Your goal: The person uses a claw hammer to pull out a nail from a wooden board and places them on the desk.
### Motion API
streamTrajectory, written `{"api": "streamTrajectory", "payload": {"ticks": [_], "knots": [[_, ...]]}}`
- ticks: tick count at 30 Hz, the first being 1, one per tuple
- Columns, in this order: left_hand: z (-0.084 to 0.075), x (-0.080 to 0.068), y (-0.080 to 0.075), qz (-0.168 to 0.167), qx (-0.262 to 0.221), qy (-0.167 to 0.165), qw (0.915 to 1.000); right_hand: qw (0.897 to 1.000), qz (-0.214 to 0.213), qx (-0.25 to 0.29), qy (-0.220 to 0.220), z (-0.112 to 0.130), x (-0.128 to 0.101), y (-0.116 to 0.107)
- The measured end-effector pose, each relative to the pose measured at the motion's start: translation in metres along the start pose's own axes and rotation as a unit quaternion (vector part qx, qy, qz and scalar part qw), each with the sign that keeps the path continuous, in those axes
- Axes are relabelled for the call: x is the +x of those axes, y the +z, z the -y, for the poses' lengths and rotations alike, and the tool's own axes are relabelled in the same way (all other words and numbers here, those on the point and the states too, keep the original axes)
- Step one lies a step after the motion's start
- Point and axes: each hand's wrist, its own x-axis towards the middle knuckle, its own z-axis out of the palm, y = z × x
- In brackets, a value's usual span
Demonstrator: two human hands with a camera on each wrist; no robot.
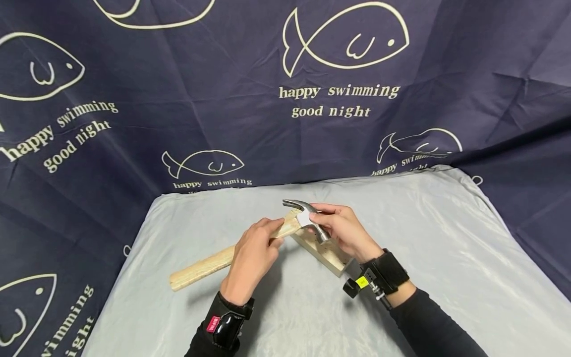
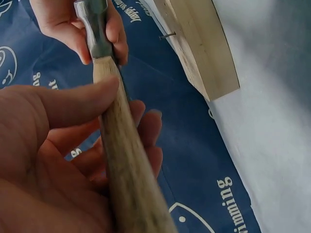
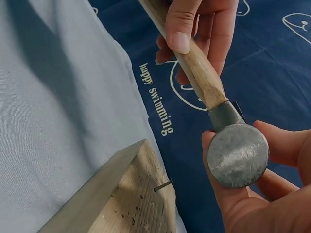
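A claw hammer (image 1: 300, 216) with a pale wooden handle (image 1: 202, 267) lies slanted over a wooden block (image 1: 329, 256) on the grey-covered table (image 1: 446, 258). My left hand (image 1: 271, 233) grips the handle just below the head, thumb on top (image 2: 73, 104). My right hand (image 1: 319, 213) holds the steel head, fingers curled round it (image 3: 228, 194). The round striking face (image 3: 238, 155) shows in the right wrist view. A small nail (image 3: 163, 185) sticks out bent from the block's top (image 2: 204, 48), a short way from the hammer head.
A dark blue cloth (image 1: 178, 99) printed with fish and words hangs behind and around the table. The block's top carries several small nail holes (image 3: 131, 213). Both wrists wear black straps with cameras.
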Motion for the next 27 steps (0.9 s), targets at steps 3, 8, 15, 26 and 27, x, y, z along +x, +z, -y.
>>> {"api": "streamTrajectory", "payload": {"ticks": [3,8,15,26,27], "knots": [[0.002,0.000,-0.002,-0.004,0.006,-0.002,1.0000,1.000,-0.004,0.005,-0.005,0.000,0.000,-0.002],[0.007,-0.001,-0.007,-0.016,0.015,-0.014,0.9997,1.000,-0.013,0.011,-0.007,0.001,0.000,-0.009],[0.015,-0.004,-0.014,-0.036,0.015,-0.020,0.9990,1.000,-0.022,0.016,-0.003,0.004,-0.002,-0.019],[0.040,-0.015,-0.042,-0.071,0.017,-0.061,0.9955,0.998,-0.028,0.051,0.002,0.013,-0.009,-0.038],[0.043,-0.015,-0.044,-0.072,0.018,-0.067,0.9950,0.998,-0.029,0.053,0.002,0.015,-0.010,-0.039]]}}
